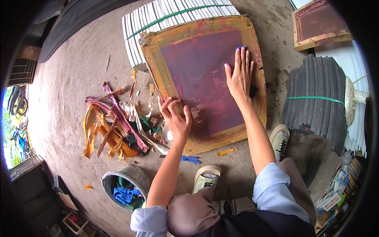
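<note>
A screen printing frame (221, 144) with a stained wooden border and purple-red mesh leans against a strapped stack of white sheets (158, 15). My right hand (240, 77) lies flat on the upper right of the mesh, fingers stretched out. A small bit of blue material (240, 47) shows at its fingertips; most of it is hidden. My left hand (176, 120) holds the frame's lower left edge, its fingers bent over the wood. Pale outlines and patches mark the mesh.
Peeled tape strips and scraps (112, 128) lie left of the frame. A grey bucket (138, 175) holds blue and green cloths. A blue strip (190, 159) lies near my shoes. Strapped dark slabs (316, 85) and another frame (321, 41) stand at right.
</note>
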Demonstrator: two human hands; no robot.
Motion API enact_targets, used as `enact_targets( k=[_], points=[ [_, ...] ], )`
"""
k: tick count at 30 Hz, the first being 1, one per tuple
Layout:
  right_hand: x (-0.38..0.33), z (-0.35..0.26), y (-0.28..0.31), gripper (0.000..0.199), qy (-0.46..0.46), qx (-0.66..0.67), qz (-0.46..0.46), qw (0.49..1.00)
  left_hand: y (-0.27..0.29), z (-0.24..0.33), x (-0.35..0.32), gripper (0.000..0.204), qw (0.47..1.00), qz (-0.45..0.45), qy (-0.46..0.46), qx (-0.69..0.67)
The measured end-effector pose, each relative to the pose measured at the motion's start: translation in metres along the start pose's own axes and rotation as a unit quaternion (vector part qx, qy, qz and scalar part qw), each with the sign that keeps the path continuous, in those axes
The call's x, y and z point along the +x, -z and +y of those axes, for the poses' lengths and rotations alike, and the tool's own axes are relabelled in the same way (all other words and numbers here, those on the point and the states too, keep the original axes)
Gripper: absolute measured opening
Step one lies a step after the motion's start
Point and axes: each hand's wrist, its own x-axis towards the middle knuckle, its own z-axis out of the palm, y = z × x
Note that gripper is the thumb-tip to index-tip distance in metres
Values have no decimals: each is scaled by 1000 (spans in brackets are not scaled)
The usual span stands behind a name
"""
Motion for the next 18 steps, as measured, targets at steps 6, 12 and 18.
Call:
enact_targets(
  k=[6,12,18],
  points=[
    [-4,0,5,69,19,-11,-4,1000,-6,5,0,29,1000,2,0,-15],
    [-179,-57,40,62,204,76,-315,924,-1,-3,1,31,1000,10,-3,-19],
    [-35,-18,6,61,137,37,-101,985,-3,-2,-1,30,999,16,-7,-48]
  ],
)
